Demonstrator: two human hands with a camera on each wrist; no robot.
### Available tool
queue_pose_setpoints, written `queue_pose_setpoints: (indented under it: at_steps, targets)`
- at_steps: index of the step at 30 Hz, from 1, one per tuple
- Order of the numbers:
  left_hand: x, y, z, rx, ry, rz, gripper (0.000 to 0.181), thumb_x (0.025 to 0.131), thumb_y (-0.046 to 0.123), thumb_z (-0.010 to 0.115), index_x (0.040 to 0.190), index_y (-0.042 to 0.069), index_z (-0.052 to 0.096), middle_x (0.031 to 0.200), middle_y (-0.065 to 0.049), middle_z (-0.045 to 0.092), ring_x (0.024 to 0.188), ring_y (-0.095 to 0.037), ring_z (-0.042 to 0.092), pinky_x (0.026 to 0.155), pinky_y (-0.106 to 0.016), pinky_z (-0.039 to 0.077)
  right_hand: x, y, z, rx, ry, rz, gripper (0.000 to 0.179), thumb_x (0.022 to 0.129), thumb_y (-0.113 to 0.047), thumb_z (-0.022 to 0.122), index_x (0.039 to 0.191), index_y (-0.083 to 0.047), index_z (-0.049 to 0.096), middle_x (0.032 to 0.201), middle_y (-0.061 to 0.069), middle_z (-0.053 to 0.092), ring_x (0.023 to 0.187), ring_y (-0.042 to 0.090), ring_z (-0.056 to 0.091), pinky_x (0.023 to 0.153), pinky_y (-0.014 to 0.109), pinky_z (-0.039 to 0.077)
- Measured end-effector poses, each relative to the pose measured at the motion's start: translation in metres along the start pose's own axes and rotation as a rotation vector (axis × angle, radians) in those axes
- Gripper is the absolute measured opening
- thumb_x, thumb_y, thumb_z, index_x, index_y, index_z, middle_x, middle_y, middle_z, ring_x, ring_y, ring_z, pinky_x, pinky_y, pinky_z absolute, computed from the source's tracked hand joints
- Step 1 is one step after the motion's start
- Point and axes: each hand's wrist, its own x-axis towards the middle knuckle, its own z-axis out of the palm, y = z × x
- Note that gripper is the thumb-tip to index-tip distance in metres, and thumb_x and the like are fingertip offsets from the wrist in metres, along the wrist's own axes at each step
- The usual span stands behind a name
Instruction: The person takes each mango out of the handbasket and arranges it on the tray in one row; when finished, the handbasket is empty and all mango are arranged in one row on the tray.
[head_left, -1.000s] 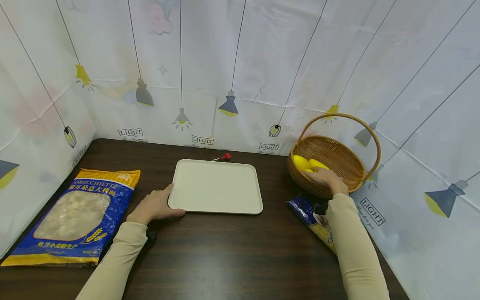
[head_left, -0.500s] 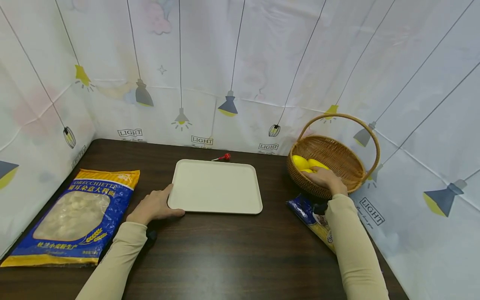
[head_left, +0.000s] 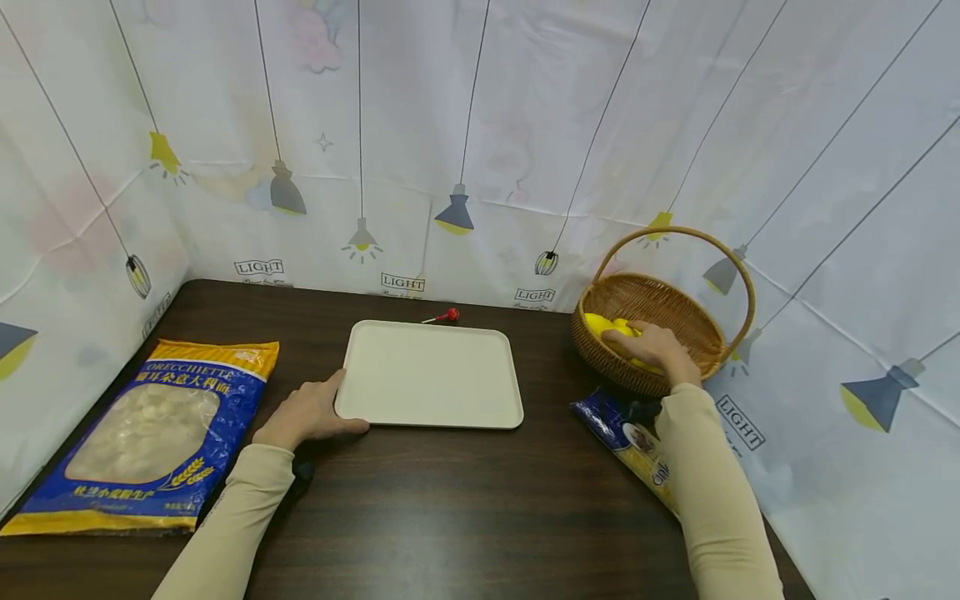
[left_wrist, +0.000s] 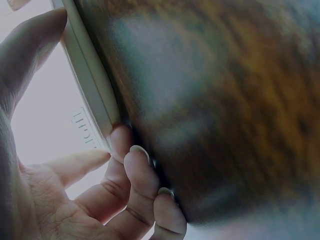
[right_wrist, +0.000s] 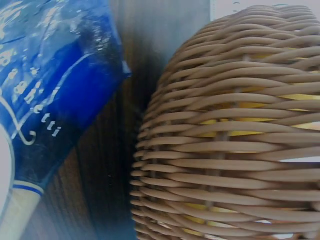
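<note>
In the head view my left hand [head_left: 311, 410] holds the near left corner of a cream rectangular tray [head_left: 431, 375], thumb along the front edge. The left wrist view shows thumb and index finger against the tray's rim [left_wrist: 92, 65], the other fingers bent beside it. My right hand [head_left: 651, 348] reaches into a wicker basket [head_left: 701, 321] with a tall handle, over smooth yellow fruit like lemons [head_left: 597, 323]. Some yellow shows under the palm; whether the fingers grip a fruit is hidden. The right wrist view has only the basket's woven wall [right_wrist: 225, 150] and a pasta bag.
A large blue and yellow orecchiette bag [head_left: 146, 425] lies at the left. A narrow blue spaghetti bag [head_left: 626, 442] lies before the basket, partly under the right forearm. A small red-headed stick [head_left: 450, 315] lies behind the tray. Printed cloth [head_left: 420, 125] hangs behind the table.
My right hand has shifted slightly up and to the right inside the basket, and the visible yellow fruit has changed place around it. The left hand and tray look unmoved.
</note>
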Motion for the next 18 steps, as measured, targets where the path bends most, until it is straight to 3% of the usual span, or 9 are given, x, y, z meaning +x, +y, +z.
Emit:
queue_pose_setpoints:
  at_steps: [3,8,12,18]
  targets:
    - [-0.001,0.001,0.0,-0.006,-0.005,-0.007,0.111,0.078,0.06,0.076,0.158,0.001,0.025,0.148,-0.035,0.046,0.127,-0.051,0.054,0.105,-0.064,0.045,-0.004,-0.002,-0.005,0.03,0.016,0.002,0.108,0.089,-0.083,0.034,0.16,-0.003,0.018,0.16,0.034,0.023,0.141,0.061,0.026,0.111,0.072,0.031]
    - [-0.003,0.002,-0.001,-0.012,-0.006,-0.01,0.111,0.078,0.059,0.076,0.158,0.002,0.025,0.148,-0.034,0.047,0.127,-0.05,0.055,0.105,-0.064,0.045,-0.009,-0.007,-0.013,0.06,0.059,-0.01,0.106,0.089,-0.083,0.037,0.16,-0.006,0.021,0.154,0.033,0.036,0.131,0.056,0.041,0.095,0.062,0.049]
    - [-0.003,0.002,-0.001,-0.011,0.0,-0.007,0.111,0.078,0.059,0.075,0.158,0.002,0.025,0.148,-0.034,0.047,0.126,-0.051,0.055,0.104,-0.064,0.046,-0.013,-0.012,-0.017,0.06,0.088,-0.024,0.103,0.089,-0.082,0.037,0.159,-0.008,0.024,0.146,0.03,0.045,0.129,0.053,0.043,0.095,0.061,0.045]
    - [-0.004,0.003,-0.001,-0.011,0.002,0.0,0.11,0.079,0.058,0.075,0.158,0.001,0.025,0.147,-0.035,0.047,0.126,-0.051,0.055,0.104,-0.063,0.046,-0.017,-0.018,-0.021,0.071,0.116,-0.033,0.101,0.089,-0.082,0.039,0.159,-0.01,0.025,0.143,0.031,0.047,0.127,0.051,0.045,0.098,0.062,0.043]
